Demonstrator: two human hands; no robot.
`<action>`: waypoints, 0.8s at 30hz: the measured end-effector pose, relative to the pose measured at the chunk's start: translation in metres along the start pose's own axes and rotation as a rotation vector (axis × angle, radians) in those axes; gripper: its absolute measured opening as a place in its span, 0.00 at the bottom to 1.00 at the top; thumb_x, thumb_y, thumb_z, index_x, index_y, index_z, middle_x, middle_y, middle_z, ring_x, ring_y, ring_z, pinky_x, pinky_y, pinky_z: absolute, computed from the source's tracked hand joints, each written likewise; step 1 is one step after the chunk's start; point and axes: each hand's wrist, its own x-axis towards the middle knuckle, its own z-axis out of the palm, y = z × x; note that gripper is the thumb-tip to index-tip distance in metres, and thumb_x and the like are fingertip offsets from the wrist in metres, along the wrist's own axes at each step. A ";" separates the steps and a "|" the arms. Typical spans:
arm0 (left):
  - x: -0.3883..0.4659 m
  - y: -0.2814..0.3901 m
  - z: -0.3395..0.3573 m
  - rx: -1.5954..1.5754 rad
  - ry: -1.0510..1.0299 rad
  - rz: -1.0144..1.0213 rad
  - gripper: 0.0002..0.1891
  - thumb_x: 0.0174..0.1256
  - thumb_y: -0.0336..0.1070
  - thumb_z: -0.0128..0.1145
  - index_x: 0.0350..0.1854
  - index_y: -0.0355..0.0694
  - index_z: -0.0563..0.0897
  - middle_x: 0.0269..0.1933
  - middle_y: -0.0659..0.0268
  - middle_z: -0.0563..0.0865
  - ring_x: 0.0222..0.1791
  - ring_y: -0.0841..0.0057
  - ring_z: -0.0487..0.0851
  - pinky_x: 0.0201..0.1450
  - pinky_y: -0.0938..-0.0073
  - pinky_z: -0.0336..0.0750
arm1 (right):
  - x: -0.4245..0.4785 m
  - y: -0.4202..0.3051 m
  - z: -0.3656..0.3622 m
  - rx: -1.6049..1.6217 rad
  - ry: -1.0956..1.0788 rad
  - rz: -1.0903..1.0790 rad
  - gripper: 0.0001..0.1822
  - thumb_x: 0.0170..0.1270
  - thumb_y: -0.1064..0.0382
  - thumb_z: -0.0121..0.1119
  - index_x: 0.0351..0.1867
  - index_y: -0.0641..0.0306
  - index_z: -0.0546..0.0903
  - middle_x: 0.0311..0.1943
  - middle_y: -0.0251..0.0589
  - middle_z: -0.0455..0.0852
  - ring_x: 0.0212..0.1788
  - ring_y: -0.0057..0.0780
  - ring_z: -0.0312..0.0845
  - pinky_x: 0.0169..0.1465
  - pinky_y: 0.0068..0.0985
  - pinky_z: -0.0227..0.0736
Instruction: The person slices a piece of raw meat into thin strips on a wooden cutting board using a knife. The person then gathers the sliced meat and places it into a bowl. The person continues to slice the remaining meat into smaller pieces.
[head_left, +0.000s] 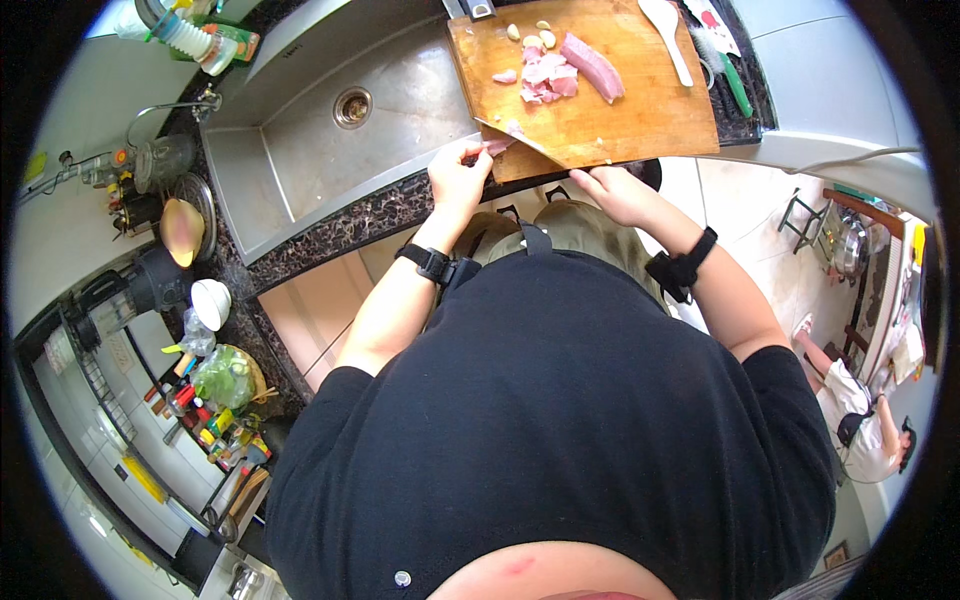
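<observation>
My right hand (616, 196) grips a kitchen knife (534, 147) by its handle end, near the cutting board's front edge. The blade slants across the lower left corner of the wooden cutting board (652, 120). My left hand (457, 176) pinches a small thin piece of pink meat (496, 145) beside the blade. Farther back on the board lie a heap of sliced meat (549, 77), a long uncut strip of meat (592, 67) and several peeled garlic cloves (547, 38). A white spoon (667, 37) rests at the board's right side.
Left of the board is a stainless steel sink (405, 82) with a drain (352, 107). A green-handled brush (736, 86) lies right of the board. A white bowl (211, 304) and a bag of green vegetables (225, 379) stand on the left counter. Another person (862, 435) is at far right.
</observation>
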 end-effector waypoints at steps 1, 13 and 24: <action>0.000 -0.004 0.001 -0.043 -0.003 -0.019 0.06 0.61 0.28 0.66 0.37 0.33 0.86 0.34 0.62 0.89 0.34 0.80 0.85 0.43 0.77 0.79 | -0.006 0.001 0.001 -0.012 0.001 0.011 0.33 0.76 0.40 0.41 0.44 0.73 0.83 0.42 0.66 0.84 0.49 0.56 0.81 0.55 0.40 0.73; 0.005 0.021 -0.001 0.418 -0.027 0.405 0.10 0.59 0.38 0.68 0.34 0.35 0.86 0.29 0.58 0.84 0.30 0.65 0.84 0.39 0.67 0.78 | 0.002 -0.030 0.020 0.130 0.036 0.013 0.32 0.78 0.44 0.42 0.40 0.79 0.80 0.37 0.61 0.85 0.42 0.47 0.82 0.52 0.35 0.72; 0.008 0.003 0.008 0.376 -0.109 0.587 0.05 0.47 0.26 0.65 0.28 0.36 0.83 0.31 0.57 0.84 0.35 0.56 0.83 0.40 0.60 0.76 | -0.014 -0.016 0.025 0.087 -0.049 0.114 0.34 0.76 0.39 0.41 0.43 0.75 0.82 0.42 0.67 0.83 0.48 0.57 0.81 0.54 0.41 0.72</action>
